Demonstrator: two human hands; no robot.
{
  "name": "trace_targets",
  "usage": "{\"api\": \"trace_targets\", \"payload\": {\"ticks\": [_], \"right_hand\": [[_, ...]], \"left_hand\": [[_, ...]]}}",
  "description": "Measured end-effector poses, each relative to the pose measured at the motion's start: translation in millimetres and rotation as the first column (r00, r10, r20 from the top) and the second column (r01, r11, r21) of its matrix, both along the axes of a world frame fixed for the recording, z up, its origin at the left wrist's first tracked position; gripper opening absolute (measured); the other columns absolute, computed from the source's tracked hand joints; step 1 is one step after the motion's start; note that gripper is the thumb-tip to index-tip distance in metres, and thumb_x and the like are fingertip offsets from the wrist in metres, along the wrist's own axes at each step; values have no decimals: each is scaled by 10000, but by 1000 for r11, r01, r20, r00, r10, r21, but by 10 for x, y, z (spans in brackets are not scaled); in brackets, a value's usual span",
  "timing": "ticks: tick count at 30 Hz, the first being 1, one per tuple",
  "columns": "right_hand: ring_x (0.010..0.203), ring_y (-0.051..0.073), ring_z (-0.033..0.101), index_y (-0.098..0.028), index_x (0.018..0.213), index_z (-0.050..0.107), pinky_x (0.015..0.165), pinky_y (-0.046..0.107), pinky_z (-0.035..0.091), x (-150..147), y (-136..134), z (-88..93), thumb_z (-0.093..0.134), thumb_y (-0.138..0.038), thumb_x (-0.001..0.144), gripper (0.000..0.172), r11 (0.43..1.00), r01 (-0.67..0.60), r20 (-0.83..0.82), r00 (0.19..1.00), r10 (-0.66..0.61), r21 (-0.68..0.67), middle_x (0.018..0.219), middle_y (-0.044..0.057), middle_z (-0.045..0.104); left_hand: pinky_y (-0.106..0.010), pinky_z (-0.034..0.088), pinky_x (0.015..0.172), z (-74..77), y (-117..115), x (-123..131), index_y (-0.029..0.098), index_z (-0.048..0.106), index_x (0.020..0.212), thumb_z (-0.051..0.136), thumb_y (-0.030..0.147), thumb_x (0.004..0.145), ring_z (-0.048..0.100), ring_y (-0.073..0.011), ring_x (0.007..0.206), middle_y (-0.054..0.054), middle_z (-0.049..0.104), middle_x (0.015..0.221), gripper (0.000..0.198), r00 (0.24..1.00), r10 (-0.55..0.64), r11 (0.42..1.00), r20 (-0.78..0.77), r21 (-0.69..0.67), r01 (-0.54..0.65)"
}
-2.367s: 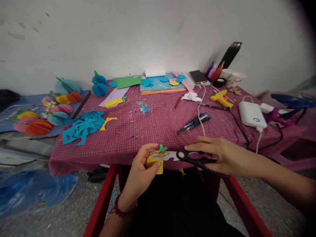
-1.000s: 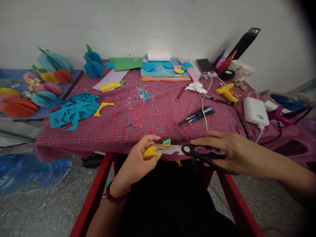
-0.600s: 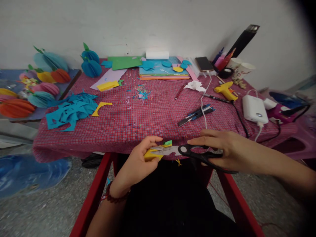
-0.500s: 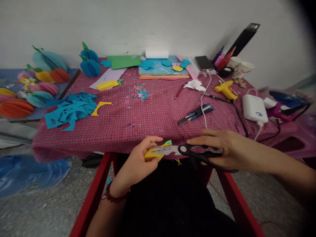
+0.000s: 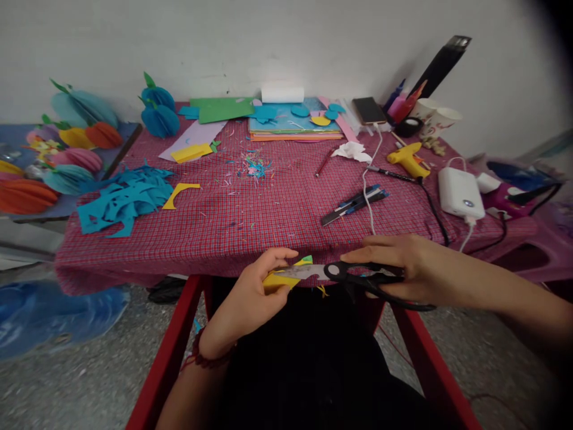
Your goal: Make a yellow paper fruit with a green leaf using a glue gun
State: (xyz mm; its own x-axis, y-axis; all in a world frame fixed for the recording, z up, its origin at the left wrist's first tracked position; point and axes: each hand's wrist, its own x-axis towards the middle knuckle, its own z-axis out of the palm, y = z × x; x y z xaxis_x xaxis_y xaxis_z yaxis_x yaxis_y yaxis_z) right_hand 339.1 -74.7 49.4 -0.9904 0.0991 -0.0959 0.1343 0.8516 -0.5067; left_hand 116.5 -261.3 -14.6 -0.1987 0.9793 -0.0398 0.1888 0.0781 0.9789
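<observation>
In front of the table edge, my left hand [image 5: 250, 289] pinches a piece of yellow paper [image 5: 282, 282] between thumb and fingers. A bit of green [image 5: 307, 260] shows at the paper's far edge. My right hand [image 5: 398, 269] has its fingers in the black handles of a pair of scissors [image 5: 333, 272]. The blades point left and lie against the yellow paper. A narrow yellow scrap [image 5: 323, 291] hangs below the blades. How far the blades are parted is hard to make out.
Blue paper offcuts [image 5: 129, 200], a yellow scrap [image 5: 181, 192] and a utility knife [image 5: 353, 205] lie on the checked tablecloth [image 5: 250, 221]. A yellow glue gun [image 5: 409, 160] and a white power bank [image 5: 461, 192] stand right, with cables. Paper pumpkins [image 5: 159, 113] stand left.
The scissor blades look closer together on the yellow paper than before. More of the yellow surface shows below them. Both hands stay nearly in place; the view has shifted slightly.
</observation>
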Motion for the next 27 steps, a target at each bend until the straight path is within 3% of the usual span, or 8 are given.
{"api": "trace_targets", "payload": {"ticks": [7, 11, 15, 18, 22, 27], "right_hand": [[933, 148, 672, -259, 1307, 588, 788, 229, 505, -20, -25, 73, 591, -125, 883, 446, 998, 9, 14, 1000, -8, -64, 1112, 60, 683], [968, 149, 668, -232, 1313, 580, 821, 232, 504, 6, 25, 67, 594, -203, 914, 400, 988, 135, -102, 985, -142, -79, 1125, 72, 694], [1051, 172, 655, -206, 1338, 548, 915, 263, 503, 48, 113, -52, 592, -231, 918, 423, 931, 341, -156, 920, -359, -132, 1216, 91, 673], [1016, 183, 675, -216, 1326, 563, 896, 305, 525, 55, 138, -186, 584, -243, 912, 415, 937, 347, -176, 920, -350, -48, 1177, 78, 692], [1003, 213, 686, -248, 1313, 573, 833, 351, 557, 45, 111, -330, 590, -200, 869, 446, 951, 299, -212, 937, -278, 73, 1150, 63, 704], [974, 227, 697, -254, 1324, 561, 821, 377, 571, -59, 76, -446, 575, -171, 849, 483, 931, 317, -206, 938, -280, 179, 1176, 83, 677]], "left_hand": [[-274, 457, 709, 12, 11, 18, 248, 604, 1150, 599, 69, 758, 610, -156, 797, -22, 665, 1009, 431, 999, 41, 999, 13, 8, -42], [-230, 445, 671, -16, 14, -36, 257, 611, 1137, 626, 46, 718, 584, -128, 771, -6, 663, 991, 470, 970, 136, 990, 201, 4, -140], [-177, 442, 617, -87, 16, -87, 248, 618, 1099, 726, 91, 670, 567, -89, 718, 11, 648, 943, 470, 815, 181, 972, 550, 29, -235], [-184, 458, 594, -110, 22, -89, 218, 613, 1002, 757, 125, 662, 586, -93, 670, 22, 633, 812, 381, 693, 160, 971, 703, 15, -240], [-312, 536, 806, -79, 22, -59, 197, 603, 864, 755, 152, 685, 652, -151, 800, 6, 641, 829, 239, 600, 137, 970, 788, 14, -241], [-440, 479, 971, -36, 13, -29, 213, 621, 897, 681, 200, 762, 650, -192, 901, -25, 663, 916, 149, 611, 27, 974, 791, 117, -194]]}}
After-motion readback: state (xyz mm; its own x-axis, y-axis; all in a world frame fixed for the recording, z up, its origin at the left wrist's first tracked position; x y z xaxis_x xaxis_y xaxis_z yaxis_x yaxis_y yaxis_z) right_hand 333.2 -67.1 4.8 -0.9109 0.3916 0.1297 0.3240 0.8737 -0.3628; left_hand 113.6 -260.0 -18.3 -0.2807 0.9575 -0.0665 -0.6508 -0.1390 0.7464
